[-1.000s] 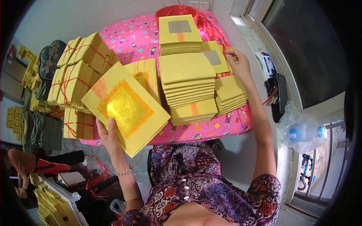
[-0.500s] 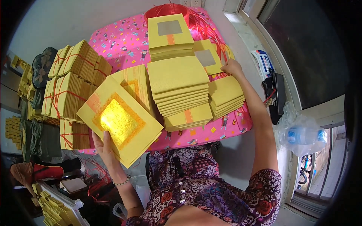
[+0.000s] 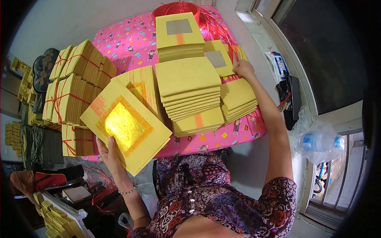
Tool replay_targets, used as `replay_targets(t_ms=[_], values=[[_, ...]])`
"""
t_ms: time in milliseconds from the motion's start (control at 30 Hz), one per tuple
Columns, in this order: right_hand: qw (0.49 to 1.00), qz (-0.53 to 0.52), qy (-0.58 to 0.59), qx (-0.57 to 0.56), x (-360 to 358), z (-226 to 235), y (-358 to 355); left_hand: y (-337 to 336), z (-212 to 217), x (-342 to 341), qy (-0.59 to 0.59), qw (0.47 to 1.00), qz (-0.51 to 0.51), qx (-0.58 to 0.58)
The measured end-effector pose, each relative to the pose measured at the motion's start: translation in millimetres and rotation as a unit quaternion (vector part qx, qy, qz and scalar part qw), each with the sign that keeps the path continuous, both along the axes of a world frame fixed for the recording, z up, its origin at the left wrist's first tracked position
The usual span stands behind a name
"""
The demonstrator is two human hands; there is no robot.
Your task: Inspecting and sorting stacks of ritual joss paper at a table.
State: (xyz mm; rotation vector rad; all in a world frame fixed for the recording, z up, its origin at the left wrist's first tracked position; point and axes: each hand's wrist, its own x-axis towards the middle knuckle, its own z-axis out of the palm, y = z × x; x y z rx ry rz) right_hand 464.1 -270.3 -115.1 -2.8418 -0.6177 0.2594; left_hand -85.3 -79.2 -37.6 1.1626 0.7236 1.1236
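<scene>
My left hand (image 3: pixel 110 155) grips a few yellow sheets of joss paper (image 3: pixel 126 123) by their lower left edge, thumb on top. The uppermost bears a shiny gold foil square with an orange border. At the far right of the table, my right hand (image 3: pixel 244 70) has its fingers closed at the edge of yellow joss paper with a grey-silver square (image 3: pixel 217 59). Between the hands stands a tall stack of folded yellow paper (image 3: pixel 188 79). A lower folded stack (image 3: pixel 238 94) lies just below my right hand. More gold-foil paper (image 3: pixel 139 85) leans behind the held sheets.
Bundles tied with red string (image 3: pixel 77 97) are piled along the left. A stack with a silver square (image 3: pixel 178 29) and a red basket (image 3: pixel 174 8) with red strands stand at the back. The table has a pink patterned cover (image 3: pixel 127 43). A windowsill with a plastic-wrapped bottle (image 3: pixel 315 142) borders the right.
</scene>
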Motion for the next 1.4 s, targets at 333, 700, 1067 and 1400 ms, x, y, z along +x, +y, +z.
replay_targets(t_ms=[333,700,1067,1400], values=[[0.999,0.014,0.009,0.037,-2,1,-1,1,-1,-2,0.010,1.000,-0.004,0.010],[0.999,0.008,-0.025,0.024,6,-3,-1,3,-3,-2,0.003,1.000,-0.011,0.005],[0.990,0.047,0.030,0.128,-2,-7,6,2,-2,-2,-0.008,1.000,-0.015,-0.003],[0.864,0.128,-0.301,0.384,-122,149,35,2,-2,-3,-0.001,1.000,-0.017,-0.002]])
